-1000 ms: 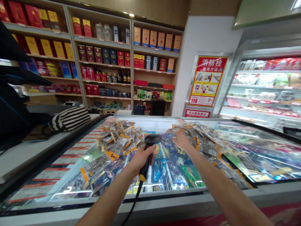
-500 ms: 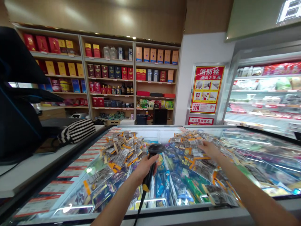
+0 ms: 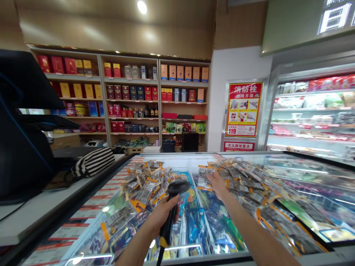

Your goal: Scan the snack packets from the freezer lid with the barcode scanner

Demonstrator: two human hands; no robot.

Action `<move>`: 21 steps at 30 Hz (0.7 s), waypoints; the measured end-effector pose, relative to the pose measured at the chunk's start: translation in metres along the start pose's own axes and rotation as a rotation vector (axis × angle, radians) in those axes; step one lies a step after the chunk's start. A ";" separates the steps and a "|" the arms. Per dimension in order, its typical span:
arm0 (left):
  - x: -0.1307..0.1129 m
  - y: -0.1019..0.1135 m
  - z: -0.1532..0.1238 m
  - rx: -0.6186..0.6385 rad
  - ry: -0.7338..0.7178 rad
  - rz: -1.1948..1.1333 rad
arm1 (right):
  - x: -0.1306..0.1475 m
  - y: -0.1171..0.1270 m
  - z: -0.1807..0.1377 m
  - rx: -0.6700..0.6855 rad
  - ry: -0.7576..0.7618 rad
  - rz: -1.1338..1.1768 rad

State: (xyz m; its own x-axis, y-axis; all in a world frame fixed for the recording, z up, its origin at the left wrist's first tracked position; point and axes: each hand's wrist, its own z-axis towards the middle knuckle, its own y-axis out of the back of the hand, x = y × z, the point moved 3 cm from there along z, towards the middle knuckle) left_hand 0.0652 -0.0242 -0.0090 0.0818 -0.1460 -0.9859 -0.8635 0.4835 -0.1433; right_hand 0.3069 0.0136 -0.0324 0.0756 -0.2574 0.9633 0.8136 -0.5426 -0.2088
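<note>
A black handheld barcode scanner with a cord is gripped in my left hand, its head pointing away from me. My right hand pinches a small clear packet with orange edges and a barcode label, just right of the scanner head. On the glass lid to the left lies a pile of similar packets. Another spread of these packets covers the glass to the right of my right hand. Through the glass, bagged frozen goods show below both hands.
The chest freezer spans the front. At left, a counter bears a black terminal and a striped pouch. Behind stand shelves of boxes, a red poster and a lit display fridge.
My right hand has moved left from the right-hand spread, bringing a packet close to the scanner. My left hand and the scanner have shifted slightly left and down in view; the camera has tilted up.
</note>
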 end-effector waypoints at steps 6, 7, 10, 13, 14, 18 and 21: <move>-0.007 0.000 -0.009 0.023 -0.005 -0.062 | -0.010 -0.005 -0.004 -0.074 0.180 -0.168; -0.009 -0.001 -0.010 0.030 -0.003 -0.069 | -0.012 -0.006 -0.005 -0.080 0.187 -0.185; -0.012 0.000 -0.014 0.046 0.008 -0.084 | -0.018 -0.009 -0.008 -0.075 0.208 -0.217; -0.016 -0.001 -0.017 0.054 0.023 -0.083 | -0.024 -0.012 -0.008 -0.027 0.207 -0.241; -0.017 -0.001 -0.017 0.055 0.027 -0.081 | -0.025 -0.013 -0.008 -0.021 0.209 -0.270; -0.020 -0.006 -0.016 0.052 0.035 -0.068 | -0.029 -0.014 -0.005 -0.055 0.207 -0.394; -0.023 -0.006 -0.015 0.027 0.013 -0.055 | -0.032 -0.014 -0.001 -0.055 0.167 -0.463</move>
State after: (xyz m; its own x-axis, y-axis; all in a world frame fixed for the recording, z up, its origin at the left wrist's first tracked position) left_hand 0.0612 -0.0367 0.0157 0.1225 -0.1845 -0.9752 -0.8440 0.4976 -0.2001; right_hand 0.2923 0.0288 -0.0608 -0.3835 -0.1014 0.9180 0.7083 -0.6701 0.2218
